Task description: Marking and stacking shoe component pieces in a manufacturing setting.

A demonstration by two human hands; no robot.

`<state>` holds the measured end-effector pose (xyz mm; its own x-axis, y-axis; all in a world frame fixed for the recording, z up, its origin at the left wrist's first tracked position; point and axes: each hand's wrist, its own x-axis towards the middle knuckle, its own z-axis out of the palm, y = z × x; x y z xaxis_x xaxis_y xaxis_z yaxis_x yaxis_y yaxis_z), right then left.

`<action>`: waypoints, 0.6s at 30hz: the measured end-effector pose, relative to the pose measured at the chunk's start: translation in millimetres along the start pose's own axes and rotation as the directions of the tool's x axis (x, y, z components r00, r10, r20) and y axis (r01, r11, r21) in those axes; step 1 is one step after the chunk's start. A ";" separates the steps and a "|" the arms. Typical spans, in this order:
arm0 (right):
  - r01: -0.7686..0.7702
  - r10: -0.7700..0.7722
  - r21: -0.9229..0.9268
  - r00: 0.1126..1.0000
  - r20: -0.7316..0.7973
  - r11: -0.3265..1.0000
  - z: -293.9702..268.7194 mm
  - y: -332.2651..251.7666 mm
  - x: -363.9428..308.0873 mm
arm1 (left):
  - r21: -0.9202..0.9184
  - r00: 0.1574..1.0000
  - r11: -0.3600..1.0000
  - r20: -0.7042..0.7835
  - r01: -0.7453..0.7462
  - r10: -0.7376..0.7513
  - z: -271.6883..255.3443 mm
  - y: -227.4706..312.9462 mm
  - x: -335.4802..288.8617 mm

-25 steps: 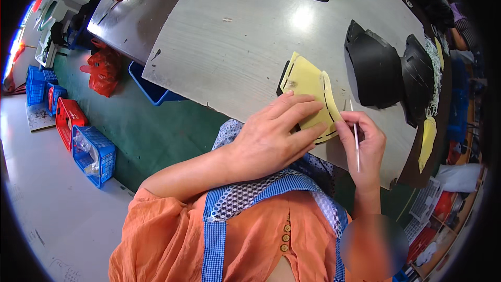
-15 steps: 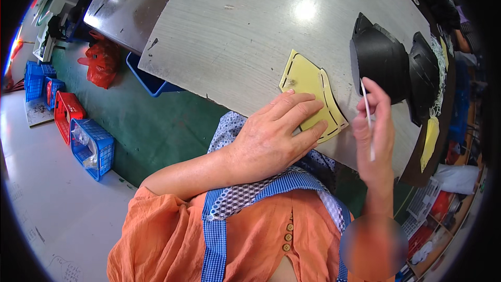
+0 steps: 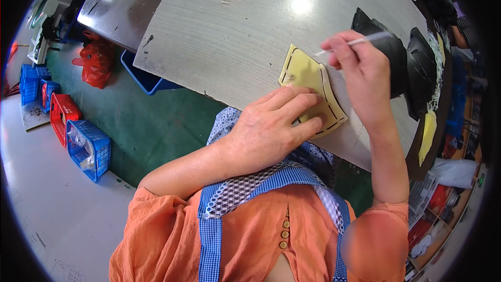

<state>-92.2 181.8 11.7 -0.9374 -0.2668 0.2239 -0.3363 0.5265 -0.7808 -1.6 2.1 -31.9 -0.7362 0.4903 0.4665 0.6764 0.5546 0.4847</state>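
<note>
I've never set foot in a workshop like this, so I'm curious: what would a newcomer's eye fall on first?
Probably the yellow piece with black dashes along its edges, lying on the pale tabletop under the person's left hand. To its right, the right hand holds a thin white stick. Next might come the red plastic bag, off to the left of the table.

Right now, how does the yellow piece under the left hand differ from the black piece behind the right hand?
The yellow piece bears dark dashes along its edges; the black piece shows none. The left hand rests on the yellow piece, while the right hand partly hides the black piece. Both have curved edges.
</note>
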 end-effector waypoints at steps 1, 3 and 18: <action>-0.006 0.006 -0.005 1.000 0.001 1.000 -6.4 1.6 -10.0 | -0.008 1.000 1.000 0.000 0.000 0.000 -0.5 1.1 -0.5; -0.038 0.041 -0.092 0.998 0.039 0.995 -17.6 1.8 -33.0 | -0.013 1.000 1.000 0.003 0.006 -0.006 -2.9 0.2 2.3; -0.271 0.271 0.069 0.963 0.006 0.960 -49.3 -4.7 -91.9 | -0.045 0.956 0.988 0.248 -0.149 0.155 -22.3 -18.4 51.4</action>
<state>-8.9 243.6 23.6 -0.9929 -0.1189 0.0007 -0.0632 0.5224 -0.8504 -51.3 2.1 -0.3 -0.6043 0.7214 0.3383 0.7786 0.4446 0.4429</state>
